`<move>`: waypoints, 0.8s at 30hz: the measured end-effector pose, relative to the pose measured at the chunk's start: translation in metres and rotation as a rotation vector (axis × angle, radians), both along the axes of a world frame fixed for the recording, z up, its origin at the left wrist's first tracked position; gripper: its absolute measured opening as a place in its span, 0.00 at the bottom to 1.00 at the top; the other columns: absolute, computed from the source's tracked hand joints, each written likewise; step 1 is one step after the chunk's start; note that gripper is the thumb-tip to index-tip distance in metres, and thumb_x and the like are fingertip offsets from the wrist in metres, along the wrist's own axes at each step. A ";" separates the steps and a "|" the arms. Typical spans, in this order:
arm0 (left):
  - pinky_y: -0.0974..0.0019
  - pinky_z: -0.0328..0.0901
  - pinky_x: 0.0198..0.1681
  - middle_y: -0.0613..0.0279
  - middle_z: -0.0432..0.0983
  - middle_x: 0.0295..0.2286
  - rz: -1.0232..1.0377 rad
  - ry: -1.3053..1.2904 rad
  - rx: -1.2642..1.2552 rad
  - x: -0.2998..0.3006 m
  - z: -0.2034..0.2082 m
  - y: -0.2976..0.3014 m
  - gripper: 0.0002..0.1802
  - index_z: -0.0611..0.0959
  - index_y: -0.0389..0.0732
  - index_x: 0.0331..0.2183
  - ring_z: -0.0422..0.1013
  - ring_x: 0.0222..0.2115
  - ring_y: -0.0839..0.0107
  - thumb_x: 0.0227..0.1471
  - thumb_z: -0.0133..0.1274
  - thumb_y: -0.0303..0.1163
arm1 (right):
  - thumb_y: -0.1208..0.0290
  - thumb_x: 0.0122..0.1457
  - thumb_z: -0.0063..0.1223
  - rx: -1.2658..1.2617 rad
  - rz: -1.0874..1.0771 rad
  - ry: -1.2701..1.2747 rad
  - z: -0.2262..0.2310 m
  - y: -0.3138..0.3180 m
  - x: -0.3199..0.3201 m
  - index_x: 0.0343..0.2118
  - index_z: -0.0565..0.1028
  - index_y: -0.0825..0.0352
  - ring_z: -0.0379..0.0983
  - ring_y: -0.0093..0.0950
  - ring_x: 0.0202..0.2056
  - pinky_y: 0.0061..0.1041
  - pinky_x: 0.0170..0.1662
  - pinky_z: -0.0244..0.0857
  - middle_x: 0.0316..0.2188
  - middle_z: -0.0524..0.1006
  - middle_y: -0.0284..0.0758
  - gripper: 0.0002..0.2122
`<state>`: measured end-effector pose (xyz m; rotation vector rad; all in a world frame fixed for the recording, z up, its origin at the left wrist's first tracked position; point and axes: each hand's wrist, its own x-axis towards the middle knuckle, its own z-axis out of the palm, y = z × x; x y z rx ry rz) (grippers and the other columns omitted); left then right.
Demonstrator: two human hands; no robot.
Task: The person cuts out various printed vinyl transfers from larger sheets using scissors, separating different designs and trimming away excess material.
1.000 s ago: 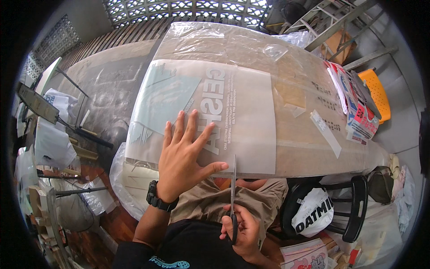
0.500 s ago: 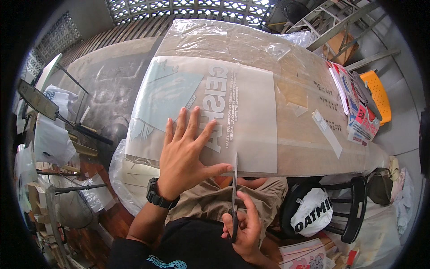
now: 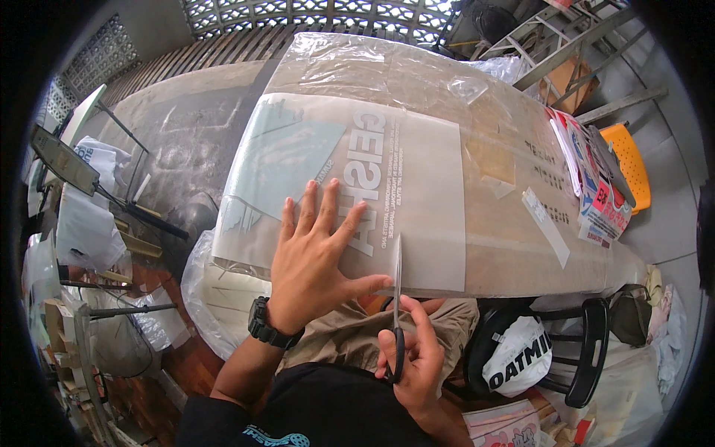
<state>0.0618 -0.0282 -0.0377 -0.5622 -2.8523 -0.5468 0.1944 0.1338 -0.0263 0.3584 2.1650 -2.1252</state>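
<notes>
My left hand lies flat with fingers spread on a translucent printed sheet, pressing it near its front edge. The sheet carries a pale blue design and large pale letters that read mirrored. In my right hand is a pair of scissors with black handles, just in front of the table edge. Their blades point away from me and reach over the front of the sheet, right beside my left thumb. Whether the blades are apart is hard to make out. Part of the handles is hidden by my fingers.
A plastic-covered table bears a white strip and stacked printed papers at its right end. Beyond stand a yellow perforated chair and a metal ladder. A black chair with a white bag is close on my right.
My right hand and the scissors have moved forward, so the blades reach farther over the sheet. My left hand stays spread on the sheet. The whole view has shifted slightly.
</notes>
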 end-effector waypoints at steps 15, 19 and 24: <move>0.38 0.40 0.68 0.39 0.55 0.64 -0.025 0.030 0.048 0.000 0.003 0.000 0.56 0.74 0.45 0.59 0.49 0.66 0.39 0.36 0.61 0.73 | 0.64 0.65 0.57 0.019 -0.042 0.053 -0.002 -0.001 -0.031 0.62 0.64 0.73 0.70 0.14 0.18 0.18 0.20 0.64 0.15 0.72 0.29 0.27; 0.38 0.41 0.67 0.40 0.55 0.64 -0.025 0.029 0.063 0.001 0.002 -0.001 0.55 0.74 0.46 0.59 0.48 0.66 0.39 0.36 0.60 0.73 | 0.63 0.65 0.57 0.041 -0.043 0.052 0.001 -0.001 -0.037 0.61 0.64 0.73 0.69 0.14 0.18 0.17 0.19 0.64 0.15 0.72 0.29 0.27; 0.40 0.37 0.69 0.44 0.53 0.66 -0.003 0.006 0.025 -0.001 -0.002 -0.001 0.60 0.74 0.50 0.60 0.45 0.68 0.42 0.31 0.59 0.79 | 0.67 0.65 0.57 0.009 -0.069 -0.016 0.010 -0.004 -0.041 0.61 0.65 0.73 0.69 0.14 0.20 0.16 0.18 0.66 0.23 0.72 0.30 0.25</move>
